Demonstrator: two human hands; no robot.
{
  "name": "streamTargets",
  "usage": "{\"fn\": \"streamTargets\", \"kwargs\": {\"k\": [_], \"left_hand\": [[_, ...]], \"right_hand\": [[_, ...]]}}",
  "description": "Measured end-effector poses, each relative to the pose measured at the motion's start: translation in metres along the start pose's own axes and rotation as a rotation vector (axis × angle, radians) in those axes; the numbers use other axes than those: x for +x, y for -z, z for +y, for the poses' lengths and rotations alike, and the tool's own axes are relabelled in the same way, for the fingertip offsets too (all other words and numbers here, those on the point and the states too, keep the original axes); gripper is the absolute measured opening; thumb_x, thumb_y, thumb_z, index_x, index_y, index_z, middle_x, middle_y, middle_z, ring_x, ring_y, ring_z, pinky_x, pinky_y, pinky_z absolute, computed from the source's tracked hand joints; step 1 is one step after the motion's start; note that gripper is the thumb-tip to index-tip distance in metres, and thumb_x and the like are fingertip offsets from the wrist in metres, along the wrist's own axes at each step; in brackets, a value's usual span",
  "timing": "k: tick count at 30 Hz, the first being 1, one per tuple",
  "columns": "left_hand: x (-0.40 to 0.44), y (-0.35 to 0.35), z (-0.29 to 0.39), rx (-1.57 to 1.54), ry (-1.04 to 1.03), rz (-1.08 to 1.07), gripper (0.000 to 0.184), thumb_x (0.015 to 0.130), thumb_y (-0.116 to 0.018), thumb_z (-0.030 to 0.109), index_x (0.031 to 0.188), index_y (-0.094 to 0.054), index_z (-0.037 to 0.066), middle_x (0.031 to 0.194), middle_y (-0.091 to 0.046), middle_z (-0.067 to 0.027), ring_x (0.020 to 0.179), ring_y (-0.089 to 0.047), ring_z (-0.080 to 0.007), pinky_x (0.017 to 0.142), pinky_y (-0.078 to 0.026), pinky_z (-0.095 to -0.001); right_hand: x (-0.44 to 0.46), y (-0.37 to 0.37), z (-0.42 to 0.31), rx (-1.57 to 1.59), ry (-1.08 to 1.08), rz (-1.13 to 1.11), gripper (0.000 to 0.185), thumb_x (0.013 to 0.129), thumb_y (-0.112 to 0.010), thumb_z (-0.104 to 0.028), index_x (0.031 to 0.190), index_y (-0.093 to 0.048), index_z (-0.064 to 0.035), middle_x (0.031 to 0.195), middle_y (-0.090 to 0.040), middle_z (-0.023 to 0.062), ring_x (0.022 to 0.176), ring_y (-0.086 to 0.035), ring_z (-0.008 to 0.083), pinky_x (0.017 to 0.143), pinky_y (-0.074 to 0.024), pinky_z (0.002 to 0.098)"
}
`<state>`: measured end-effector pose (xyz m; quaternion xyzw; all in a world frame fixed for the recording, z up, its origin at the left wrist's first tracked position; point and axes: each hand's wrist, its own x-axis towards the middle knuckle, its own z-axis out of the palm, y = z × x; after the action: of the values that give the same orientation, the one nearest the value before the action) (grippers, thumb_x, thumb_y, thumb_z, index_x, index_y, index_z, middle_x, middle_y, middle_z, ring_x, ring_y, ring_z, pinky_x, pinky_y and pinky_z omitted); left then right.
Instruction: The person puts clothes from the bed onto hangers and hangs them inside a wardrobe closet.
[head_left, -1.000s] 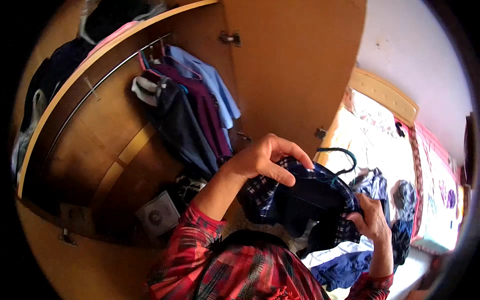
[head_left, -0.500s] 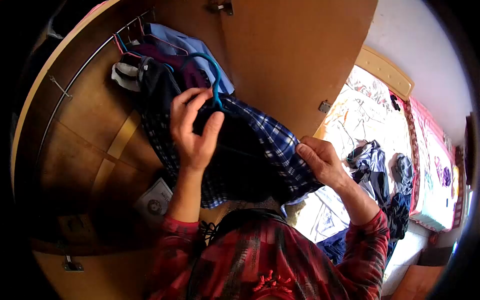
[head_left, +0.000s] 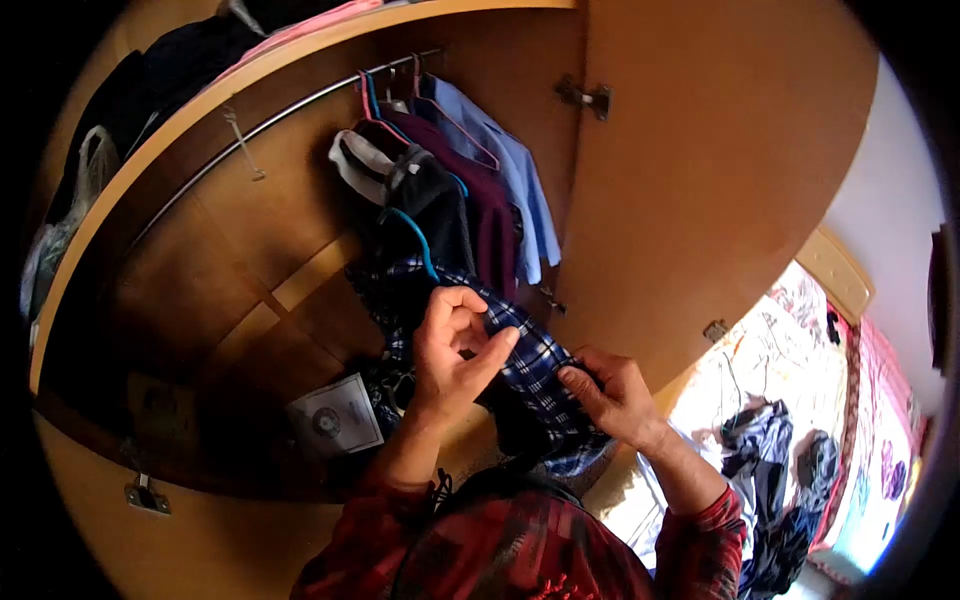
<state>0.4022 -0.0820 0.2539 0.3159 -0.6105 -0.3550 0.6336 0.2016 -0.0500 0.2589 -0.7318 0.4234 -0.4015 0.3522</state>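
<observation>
A blue-and-white plaid shirt (head_left: 536,372) hangs on a teal hanger (head_left: 424,250) in front of the wardrobe opening. My right hand (head_left: 615,395) pinches the shirt's edge between thumb and fingers, on its right side. Just below the hanger's hook, my left hand (head_left: 450,350) is by the shirt's upper part. Its fingers are bent, with a gap between them and the thumb. The dark inside of the shirt lies partly behind my hands.
The wardrobe rail (head_left: 275,118) carries a dark jacket (head_left: 425,195), a maroon garment (head_left: 490,215) and a light blue shirt (head_left: 500,150). An open door (head_left: 700,170) stands to the right. A printed sheet (head_left: 337,415) lies inside. Crumpled clothes (head_left: 760,450) lie on the bed.
My view has shifted, showing more of the wardrobe's top. The shirt and both hands now sit lower, away from the hanging clothes. The left fingers have curled more; the right hand keeps its pinch.
</observation>
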Motion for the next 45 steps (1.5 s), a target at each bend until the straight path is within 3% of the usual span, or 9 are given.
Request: {"fn": "streamTargets", "kwargs": {"k": [2, 6, 7, 12, 16, 24, 32, 38, 45], "left_hand": [[0.012, 0.02, 0.009, 0.189, -0.127, 0.01, 0.027, 0.076, -0.069, 0.003, 0.096, -0.05, 0.001, 0.072, -0.057, -0.003, 0.06, -0.054, -0.0057, 0.055, -0.044, -0.0186], [0.052, 0.074, -0.004, 0.763, -0.565, 0.582, 0.025, 0.077, -0.07, 0.008, 0.097, -0.055, 0.003, 0.078, -0.054, -0.0009, 0.066, -0.048, -0.0072, 0.062, -0.043, -0.0224], [0.056, 0.089, -0.01, 0.67, -0.402, 0.578, 0.025, 0.077, -0.071, 0.013, 0.095, -0.057, 0.003, 0.078, -0.058, -0.0028, 0.068, -0.054, -0.0099, 0.059, -0.044, -0.0239], [0.044, 0.078, -0.024, 0.058, 0.293, -0.187, 0.048, 0.075, -0.075, 0.016, 0.115, -0.052, 0.003, 0.105, -0.058, -0.009, 0.096, -0.057, -0.0155, 0.077, -0.049, -0.027], [0.073, 0.088, -0.056, 0.145, 0.123, 0.002, 0.059, 0.07, -0.076, 0.014, 0.121, -0.049, 0.002, 0.111, -0.058, -0.0088, 0.101, -0.056, -0.0196, 0.092, -0.043, -0.0324], [0.16, 0.177, -0.057, 0.219, -0.063, 0.383, 0.04, 0.065, -0.072, 0.008, 0.103, -0.059, 0.001, 0.092, -0.062, -0.0058, 0.081, -0.058, -0.0166, 0.078, -0.048, -0.0292], [0.181, 0.206, -0.098, 0.018, -0.057, 0.201, 0.054, 0.074, -0.067, 0.014, 0.125, -0.053, 0.008, 0.117, -0.057, -0.0084, 0.103, -0.054, -0.0192, 0.094, -0.038, -0.0289], [0.182, 0.189, -0.094, 0.61, -0.3, 0.16, 0.042, 0.068, -0.076, 0.026, 0.103, -0.064, 0.006, 0.103, -0.062, -0.0096, 0.098, -0.058, -0.0244, 0.087, -0.044, -0.032], [0.184, 0.166, -0.121, 0.901, -0.238, 0.248, 0.027, 0.068, -0.075, 0.018, 0.09, -0.063, 0.006, 0.086, -0.061, -0.0089, 0.083, -0.06, -0.0243, 0.075, -0.046, -0.0297]], "right_hand": [[0.018, -0.008, -0.008, 0.04, -0.016, -0.004, 0.019, 0.088, -0.057, -0.016, 0.081, -0.056, 0.0013, 0.06, -0.05, 0.0145, 0.054, -0.049, 0.0177, 0.053, -0.0406, 0.0337], [0.066, -0.015, -0.022, 0.091, 0.016, -0.012, 0.024, 0.09, -0.055, -0.02, 0.079, -0.055, 0.0019, 0.058, -0.047, 0.0067, 0.056, -0.042, 0.01, 0.051, -0.038, 0.03], [0.078, -0.02, -0.023, 0.155, -0.013, -0.014, 0.026, 0.091, -0.056, -0.021, 0.081, -0.058, 0.0025, 0.062, -0.046, -0.0023, 0.061, -0.04, 0.0058, 0.053, -0.035, 0.0253], [0.144, -0.045, -0.037, 0.172, 0.008, -0.026, 0.026, 0.09, -0.057, -0.022, 0.08, -0.059, 0.0013, 0.066, -0.049, -0.0022, 0.064, -0.042, 0.0067, 0.056, -0.0354, 0.0249], [0.205, -0.066, -0.034, 0.232, 0.064, 0.082, 0.035, 0.087, -0.057, -0.028, 0.076, -0.058, 0.0051, 0.061, -0.052, 0.0093, 0.061, -0.045, 0.0134, 0.057, -0.0387, 0.0334], [0.311, -0.106, -0.05, 0.21, -0.016, 0.127, 0.034, 0.086, -0.058, -0.028, 0.092, -0.065, 0.0047, 0.079, -0.064, 0.015, 0.073, -0.058, 0.02, 0.07, -0.0436, 0.0347], [0.336, -0.109, -0.009, 0.349, -0.23, 0.14, 0.04, 0.087, -0.058, -0.03, 0.111, -0.061, 0.0015, 0.1, -0.063, 0.0118, 0.091, -0.055, 0.02, 0.083, -0.0415, 0.0322], [0.344, -0.094, 0.022, -0.018, 0.093, 0.135, 0.03, 0.084, -0.057, -0.024, 0.098, -0.063, 0.002, 0.08, -0.065, 0.014, 0.072, -0.062, 0.0233, 0.069, -0.0473, 0.0336], [0.325, -0.078, 0.029, -0.048, 0.153, 0.008, 0.04, 0.076, -0.063, -0.012, 0.113, -0.056, 0.0009, 0.093, -0.064, 0.0194, 0.085, -0.062, 0.0237, 0.075, -0.0467, 0.0321]]}}
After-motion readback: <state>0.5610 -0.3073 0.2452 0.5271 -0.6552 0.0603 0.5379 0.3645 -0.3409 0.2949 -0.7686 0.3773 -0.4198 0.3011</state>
